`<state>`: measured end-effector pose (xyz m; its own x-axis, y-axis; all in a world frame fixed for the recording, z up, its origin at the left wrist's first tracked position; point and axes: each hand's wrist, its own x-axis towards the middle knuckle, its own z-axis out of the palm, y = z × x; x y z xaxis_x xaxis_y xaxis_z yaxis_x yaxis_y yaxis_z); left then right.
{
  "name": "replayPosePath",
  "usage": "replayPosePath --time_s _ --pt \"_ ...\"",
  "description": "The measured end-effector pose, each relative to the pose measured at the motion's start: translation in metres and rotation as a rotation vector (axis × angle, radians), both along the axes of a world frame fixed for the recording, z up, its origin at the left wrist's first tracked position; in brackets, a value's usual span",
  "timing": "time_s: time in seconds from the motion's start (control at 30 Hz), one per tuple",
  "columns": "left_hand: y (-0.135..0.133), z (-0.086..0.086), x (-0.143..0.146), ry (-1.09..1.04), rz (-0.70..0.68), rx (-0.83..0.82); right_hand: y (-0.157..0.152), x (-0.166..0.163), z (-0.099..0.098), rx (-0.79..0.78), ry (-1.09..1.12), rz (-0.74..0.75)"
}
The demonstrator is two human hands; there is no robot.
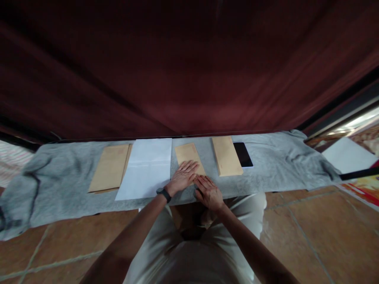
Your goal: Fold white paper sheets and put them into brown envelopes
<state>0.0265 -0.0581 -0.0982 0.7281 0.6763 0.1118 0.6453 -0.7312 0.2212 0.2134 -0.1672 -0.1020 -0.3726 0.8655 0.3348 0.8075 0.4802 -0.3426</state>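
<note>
A small brown paper envelope [187, 153] lies on the grey cloth in front of me. Across its lower half rests my left hand [184, 176], palm down with the fingers stretched out flat; a dark watch is on that wrist. My right hand [209, 192] lies at the envelope's lower right corner, fingers extended and pressing on it, thumb bent in below. The two hands nearly touch, and together they hide the envelope's near end. To the right sits a stack of similar envelopes [227, 156]. White paper sheets [148, 165] lie to the left.
Farther left is a pile of larger brown envelopes [109, 167]. A dark-screened phone [243, 154] lies beside the right stack. The grey cloth [284, 161] covers a narrow surface, with a dark red fabric panel [189, 79] rising behind it. Tiled floor [319, 232] shows below.
</note>
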Motion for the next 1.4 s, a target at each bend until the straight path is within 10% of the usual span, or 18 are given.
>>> replayPosePath --time_s 0.67,1.4 --pt "-0.105 0.005 -0.014 0.041 0.117 0.121 -0.001 0.000 -0.009 0.059 -0.030 -0.045" --pt "-0.127 0.006 -0.009 0.026 0.301 0.090 -0.024 -0.007 -0.002 0.018 -0.001 -0.251"
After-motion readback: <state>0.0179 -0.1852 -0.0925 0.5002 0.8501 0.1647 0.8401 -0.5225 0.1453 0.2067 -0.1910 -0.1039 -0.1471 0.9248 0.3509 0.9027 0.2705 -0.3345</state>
